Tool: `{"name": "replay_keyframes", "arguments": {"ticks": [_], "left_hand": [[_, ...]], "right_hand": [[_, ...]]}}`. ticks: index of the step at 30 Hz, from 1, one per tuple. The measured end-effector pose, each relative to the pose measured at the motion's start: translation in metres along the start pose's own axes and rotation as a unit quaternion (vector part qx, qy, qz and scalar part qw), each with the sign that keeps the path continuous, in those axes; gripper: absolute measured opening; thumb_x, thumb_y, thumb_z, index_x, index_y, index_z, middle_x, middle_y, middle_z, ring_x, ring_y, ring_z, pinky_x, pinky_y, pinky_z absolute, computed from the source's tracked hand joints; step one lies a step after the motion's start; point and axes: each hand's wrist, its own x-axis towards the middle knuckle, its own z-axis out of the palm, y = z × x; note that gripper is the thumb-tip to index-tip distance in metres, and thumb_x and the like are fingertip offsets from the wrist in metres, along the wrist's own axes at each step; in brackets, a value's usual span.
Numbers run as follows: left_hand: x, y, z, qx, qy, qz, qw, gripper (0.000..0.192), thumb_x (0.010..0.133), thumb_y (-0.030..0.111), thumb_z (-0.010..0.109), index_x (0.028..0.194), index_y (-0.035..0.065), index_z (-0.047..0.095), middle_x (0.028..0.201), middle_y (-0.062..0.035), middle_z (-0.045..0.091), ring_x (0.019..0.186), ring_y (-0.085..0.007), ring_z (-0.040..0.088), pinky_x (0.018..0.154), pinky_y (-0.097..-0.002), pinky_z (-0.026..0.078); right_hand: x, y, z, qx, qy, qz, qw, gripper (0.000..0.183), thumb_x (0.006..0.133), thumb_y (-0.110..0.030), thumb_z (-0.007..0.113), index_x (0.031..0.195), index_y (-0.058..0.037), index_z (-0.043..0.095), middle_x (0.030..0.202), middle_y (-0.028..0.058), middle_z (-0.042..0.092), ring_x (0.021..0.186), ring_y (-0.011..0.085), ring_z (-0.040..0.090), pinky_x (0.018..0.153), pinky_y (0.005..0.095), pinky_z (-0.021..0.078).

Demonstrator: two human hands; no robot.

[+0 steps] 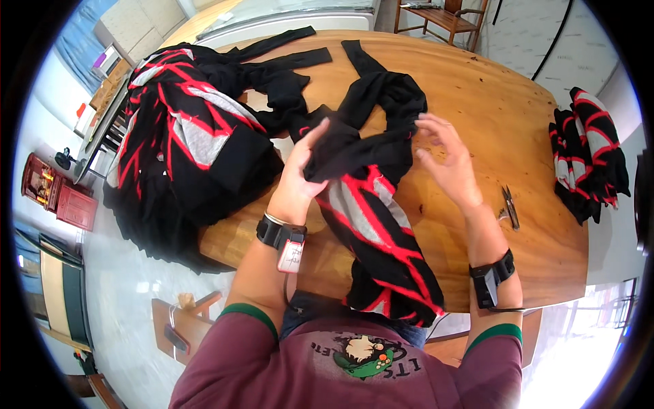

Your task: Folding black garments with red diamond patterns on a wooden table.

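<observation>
A knitted garment (pixel 375 214) in black, red and grey lies on the wooden table before me, its lower end hanging over the near edge. My left hand (pixel 304 171) grips a bunched black part of it, thumb up, at the garment's left side. Just right of the black cloth, my right hand (pixel 449 158) is raised with its fingers spread and curved, holding nothing; its fingertips are close to the fabric, and whether they touch it I cannot tell. Black sleeve-like lengths stretch away from me towards the table's far side.
A large heap of similar knitwear (pixel 199 133) covers the table's left side. Small thread snips (pixel 510 208) lie right of my right forearm. Folded pieces in the same pattern (pixel 587 153) are stacked at the far right. A wooden chair (pixel 442 20) stands beyond the wooden table (pixel 490 107).
</observation>
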Motion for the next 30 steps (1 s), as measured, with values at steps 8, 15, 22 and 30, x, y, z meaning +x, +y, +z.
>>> {"name": "replay_keyframes", "arguments": {"ticks": [8,15,22,30], "left_hand": [[-0.021,0.006,0.066,0.199,0.001,0.105,0.974,0.028,0.092,0.017,0.059,0.113,-0.0003,0.06,0.109,-0.0103,0.065,0.098,-0.0227,0.063,0.09,-0.0364,0.05],[-0.01,0.116,0.089,0.204,-0.062,0.277,0.937,0.031,0.096,0.025,0.052,0.109,-0.0014,0.06,0.107,-0.0136,0.066,0.099,-0.0257,0.063,0.091,-0.0383,0.048],[-0.08,0.094,0.111,0.192,-0.039,0.153,0.969,0.026,0.092,0.019,0.057,0.109,-0.0006,0.061,0.11,-0.0112,0.065,0.101,-0.0221,0.062,0.09,-0.0345,0.049],[-0.137,0.099,0.147,0.131,-0.222,0.055,0.965,0.03,0.096,0.017,0.048,0.113,-0.0045,0.06,0.113,-0.0143,0.063,0.104,-0.0237,0.061,0.096,-0.0349,0.046]], "right_hand": [[-0.006,0.007,0.007,-0.242,-0.029,-0.094,0.965,0.024,0.064,0.004,0.062,0.086,-0.0059,0.058,0.098,0.0115,0.061,0.102,0.0329,0.055,0.096,0.0413,0.0391],[-0.008,-0.142,0.04,-0.106,0.028,-0.191,0.976,0.017,0.067,-0.001,0.065,0.079,-0.0064,0.055,0.075,0.0094,0.056,0.075,0.0294,0.057,0.067,0.038,0.0457],[-0.04,-0.148,0.061,-0.097,-0.153,-0.267,0.946,0.036,0.075,-0.006,0.066,0.11,-0.0043,0.055,0.114,0.0132,0.057,0.102,0.0305,0.058,0.088,0.0397,0.0469],[-0.005,-0.038,0.12,-0.025,-0.121,0.033,0.992,0.054,0.079,-0.012,0.067,0.126,0.0044,0.048,0.108,0.021,0.061,0.104,0.0276,0.059,0.092,0.0351,0.0452]]}}
